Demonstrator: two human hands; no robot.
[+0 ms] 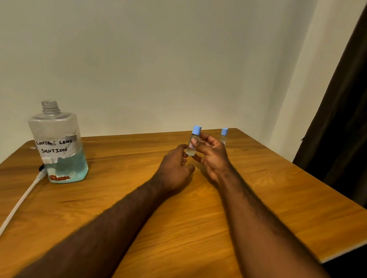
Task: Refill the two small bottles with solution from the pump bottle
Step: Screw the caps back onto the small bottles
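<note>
— what's written on the big one?
— the pump bottle (60, 146) has a torn white label, hand-lettered "contact lens solution". clear squarish plastic, threaded neck open, bluish liquid low inside. its white pump tube (17, 207) lies on the wooden tabletop (195, 234) just left of it.
— and the little ones?
— well right of the pump bottle, the right grip (211, 159) pinches a small bottle (194, 143) upright: clear, blue cap, tiny label i can't read. the left grip (175, 168) curls by its base; whether it touches, i can't tell. the second small bottle (223, 136) stands further right.
</note>
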